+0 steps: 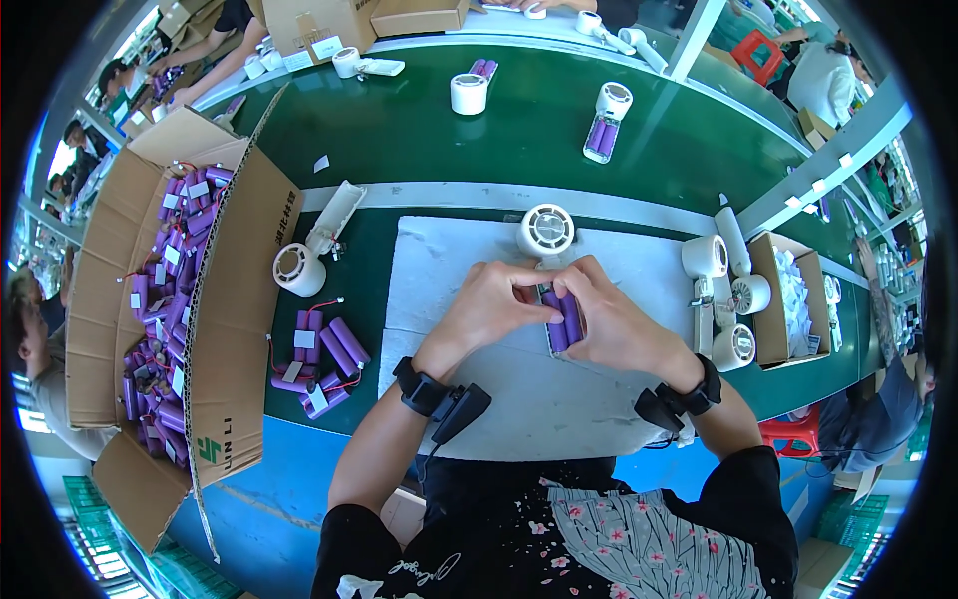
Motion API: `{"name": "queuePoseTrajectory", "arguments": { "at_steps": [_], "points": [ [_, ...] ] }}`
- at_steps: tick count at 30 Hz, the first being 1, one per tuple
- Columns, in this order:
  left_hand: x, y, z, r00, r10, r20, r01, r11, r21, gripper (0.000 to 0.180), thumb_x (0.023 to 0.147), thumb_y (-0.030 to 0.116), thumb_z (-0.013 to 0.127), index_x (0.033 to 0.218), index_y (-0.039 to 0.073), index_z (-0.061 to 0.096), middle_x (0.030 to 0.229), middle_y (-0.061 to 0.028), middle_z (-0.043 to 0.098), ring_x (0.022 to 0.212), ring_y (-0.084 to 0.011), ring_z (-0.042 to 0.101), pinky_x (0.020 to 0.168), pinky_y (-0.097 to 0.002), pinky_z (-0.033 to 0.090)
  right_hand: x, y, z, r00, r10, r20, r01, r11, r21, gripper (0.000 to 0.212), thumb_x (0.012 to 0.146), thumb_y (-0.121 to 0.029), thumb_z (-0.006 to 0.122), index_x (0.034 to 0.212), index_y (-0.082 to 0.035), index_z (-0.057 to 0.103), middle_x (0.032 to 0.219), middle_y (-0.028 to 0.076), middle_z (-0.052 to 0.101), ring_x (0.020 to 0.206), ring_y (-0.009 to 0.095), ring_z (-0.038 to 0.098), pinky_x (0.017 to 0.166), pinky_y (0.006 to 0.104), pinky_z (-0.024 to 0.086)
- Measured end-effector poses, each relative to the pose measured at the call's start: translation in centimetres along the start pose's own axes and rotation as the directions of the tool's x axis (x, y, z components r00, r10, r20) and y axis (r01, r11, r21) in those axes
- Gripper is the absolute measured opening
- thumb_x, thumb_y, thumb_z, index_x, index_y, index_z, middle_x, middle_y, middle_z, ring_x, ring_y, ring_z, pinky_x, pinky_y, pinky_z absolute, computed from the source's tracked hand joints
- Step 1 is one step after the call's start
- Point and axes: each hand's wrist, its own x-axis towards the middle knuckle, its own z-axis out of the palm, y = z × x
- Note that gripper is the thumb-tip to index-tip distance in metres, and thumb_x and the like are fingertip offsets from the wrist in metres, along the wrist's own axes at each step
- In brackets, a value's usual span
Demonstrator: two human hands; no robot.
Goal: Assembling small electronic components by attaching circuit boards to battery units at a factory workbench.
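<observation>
Watching remotely, I see left hand [481, 302] and right hand [611, 317] apparently grasping the fan [547, 231], purple batteries [571, 317] lying fore-and-aft between them.

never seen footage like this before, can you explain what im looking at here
This single picture comes from a fisheye camera on a person's head, looking down; that's why edges bend. There is no robot: the left hand and right hand are the wearer's own, bare. Between them they hold a white fan-like device with purple cylinders in its handle, over a pale mat. Left of the mat lie purple packs beside a cardboard box of more; similar white devices are on the right.
</observation>
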Motion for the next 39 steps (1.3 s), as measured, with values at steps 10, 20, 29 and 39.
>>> {"name": "queuePoseTrajectory", "arguments": {
  "at_steps": [10,20,29,39],
  "points": [
    [-0.1,-0.6,0.4,1.000,-0.007,-0.028,0.005,0.997,-0.083,0.046,0.067,0.013,0.085,0.111,0.008,0.071,0.075,-0.0038,0.069,0.065,-0.0062,0.058,0.061,-0.0246,0.047,-0.6,0.2,-0.3,0.999,0.043,-0.007,-0.042,0.988,0.146,0.063,0.065,-0.012,0.086,0.114,-0.008,0.047,0.113,0.011,0.047,0.092,0.020,0.057,0.068,0.0298,0.053],
    [-0.2,-0.3,0.3,1.000,0.011,-0.028,-0.013,0.999,-0.049,0.050,0.066,0.014,0.086,0.113,0.009,0.070,0.074,-0.0050,0.069,0.063,-0.0068,0.056,0.059,-0.0265,0.046,1.8,0.0,0.4,0.950,0.087,-0.300,-0.066,0.995,0.081,0.015,0.077,-0.006,0.073,0.083,0.002,0.061,0.085,0.011,0.064,0.073,0.025,0.064,0.067,0.0347,0.052],
    [0.2,-0.3,0.0,0.998,-0.058,0.006,0.058,0.998,-0.024,0.051,0.067,0.014,0.085,0.115,0.010,0.069,0.074,-0.0046,0.068,0.063,-0.0078,0.056,0.061,-0.0258,0.047,0.4,0.9,-0.3,0.980,-0.142,-0.140,0.120,0.981,-0.155,0.025,0.073,-0.006,0.076,0.095,0.002,0.066,0.104,0.014,0.062,0.086,0.029,0.061,0.075,0.0365,0.051],
    [0.0,-1.1,0.6,0.967,0.137,-0.214,-0.142,0.990,-0.010,0.048,0.072,0.012,0.079,0.118,0.012,0.067,0.100,-0.0131,0.068,0.079,-0.0176,0.063,0.071,-0.0293,0.052,-0.5,-0.7,-0.1,0.978,-0.199,-0.069,0.164,0.923,-0.347,0.055,0.067,-0.005,0.077,0.117,0.006,0.057,0.123,0.019,0.056,0.111,0.037,0.055,0.096,0.0401,0.047]
  ]
}}
